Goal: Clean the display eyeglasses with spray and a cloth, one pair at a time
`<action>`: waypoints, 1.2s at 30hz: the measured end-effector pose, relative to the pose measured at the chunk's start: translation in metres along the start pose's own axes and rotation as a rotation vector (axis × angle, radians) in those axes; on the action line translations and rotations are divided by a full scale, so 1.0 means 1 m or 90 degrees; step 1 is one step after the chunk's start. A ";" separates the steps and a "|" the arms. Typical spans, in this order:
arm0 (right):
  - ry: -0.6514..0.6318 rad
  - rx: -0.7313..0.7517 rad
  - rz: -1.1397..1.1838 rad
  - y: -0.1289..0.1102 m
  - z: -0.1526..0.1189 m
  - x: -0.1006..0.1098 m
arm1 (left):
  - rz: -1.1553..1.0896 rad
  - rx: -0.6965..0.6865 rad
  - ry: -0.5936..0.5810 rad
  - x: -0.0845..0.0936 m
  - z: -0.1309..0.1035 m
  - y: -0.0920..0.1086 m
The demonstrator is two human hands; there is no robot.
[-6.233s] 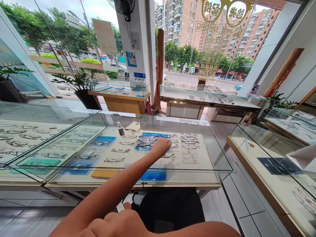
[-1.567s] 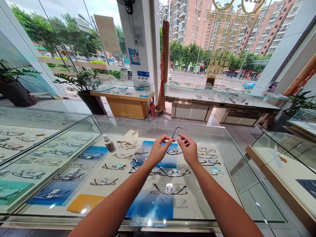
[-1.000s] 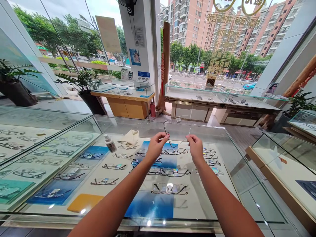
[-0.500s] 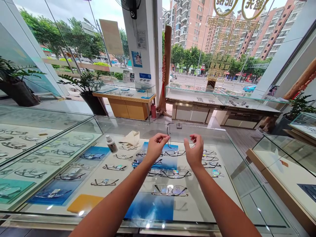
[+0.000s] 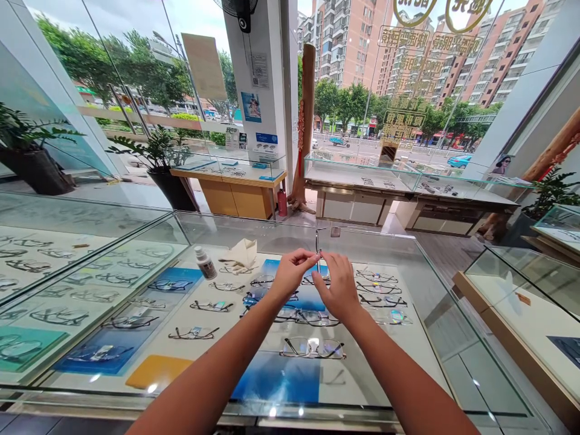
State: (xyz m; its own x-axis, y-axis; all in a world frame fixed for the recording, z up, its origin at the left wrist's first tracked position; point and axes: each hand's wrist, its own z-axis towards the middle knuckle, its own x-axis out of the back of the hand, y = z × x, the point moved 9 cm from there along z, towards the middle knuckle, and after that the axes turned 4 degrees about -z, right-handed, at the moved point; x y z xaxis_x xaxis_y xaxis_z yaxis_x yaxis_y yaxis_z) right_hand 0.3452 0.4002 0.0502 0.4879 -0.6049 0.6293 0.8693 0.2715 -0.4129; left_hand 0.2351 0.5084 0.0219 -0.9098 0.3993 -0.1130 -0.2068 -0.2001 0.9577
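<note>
Above the glass display case (image 5: pixel 371 396), my left hand (image 5: pixel 292 272) pinches a thin dark pair of glasses (image 5: pixel 318 240), which is turned edge-on. My right hand (image 5: pixel 338 284) is at the same glasses, its fingertips close to those of my left hand; the fingers partly hide the frame. Under the glass, rows of glasses lie on white and blue panels, one clear-lensed pair (image 5: pixel 312 348) nearest me. A white bottle (image 5: pixel 205 263) and a crumpled beige cloth (image 5: pixel 242 254) are left of my hands.
A yellow cloth (image 5: pixel 158 371) lies at the front left. Another glass case (image 5: pixel 521 314) stands at the right. Beyond are a wooden cabinet (image 5: pixel 235 196), a potted plant (image 5: pixel 170 184), a fire extinguisher (image 5: pixel 281 202) and large windows.
My right hand has moved left from the open air to the glasses, and its fingers have come together. My left hand and the glasses have shifted slightly right.
</note>
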 end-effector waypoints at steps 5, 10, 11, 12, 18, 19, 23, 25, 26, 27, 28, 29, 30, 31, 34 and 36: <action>0.013 -0.024 0.070 0.009 0.003 0.001 | -0.001 0.037 -0.064 -0.008 0.000 -0.003; 0.015 -0.065 0.160 0.015 0.004 0.001 | -0.010 0.082 -0.130 -0.011 0.001 -0.003; 0.015 -0.069 0.166 0.016 0.004 0.001 | -0.006 0.082 -0.137 -0.011 0.001 -0.002; 0.015 -0.073 0.168 0.016 0.004 0.001 | -0.003 0.081 -0.140 -0.011 0.001 -0.001; 0.041 -0.110 0.161 0.024 0.005 0.004 | 0.070 0.036 -0.191 -0.019 -0.002 0.001; 0.044 -0.116 0.160 0.026 0.005 0.005 | 0.096 0.014 -0.183 -0.017 -0.001 0.003; 0.066 -0.119 0.148 0.029 0.003 0.010 | 0.277 -0.165 0.069 0.035 0.006 0.041; 0.086 -0.114 0.133 0.031 0.002 0.014 | 0.363 -0.271 0.254 0.073 0.002 0.070; 0.096 -0.111 0.121 0.033 0.002 0.017 | 0.396 -0.313 0.344 0.092 -0.003 0.082; 0.105 -0.106 0.108 0.034 0.002 0.019 | 0.422 -0.341 0.437 0.111 -0.009 0.091; 0.114 -0.099 0.095 0.035 0.002 0.021 | 0.440 -0.354 0.532 0.129 -0.016 0.097; 0.121 -0.092 0.084 0.036 0.002 0.022 | 0.453 -0.354 0.624 0.146 -0.022 0.100; 0.127 -0.084 0.075 0.036 0.002 0.024 | 0.461 -0.343 0.702 0.160 -0.028 0.101; 0.132 -0.076 0.066 0.036 0.002 0.025 | 0.465 -0.323 0.762 0.172 -0.032 0.098; 0.144 -0.062 0.040 0.036 0.001 0.026 | 0.474 -0.255 0.846 0.194 -0.036 0.086; 0.150 -0.061 0.029 0.036 0.001 0.026 | 0.480 -0.222 0.875 0.201 -0.037 0.077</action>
State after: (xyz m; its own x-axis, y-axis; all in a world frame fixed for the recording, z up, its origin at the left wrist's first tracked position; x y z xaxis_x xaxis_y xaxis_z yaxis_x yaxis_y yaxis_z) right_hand 0.3896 0.3946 0.0523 0.4842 -0.7549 0.4423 0.8302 0.2368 -0.5046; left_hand 0.0231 0.5402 0.0631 -0.4148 -0.9098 0.0098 0.5244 -0.2303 0.8197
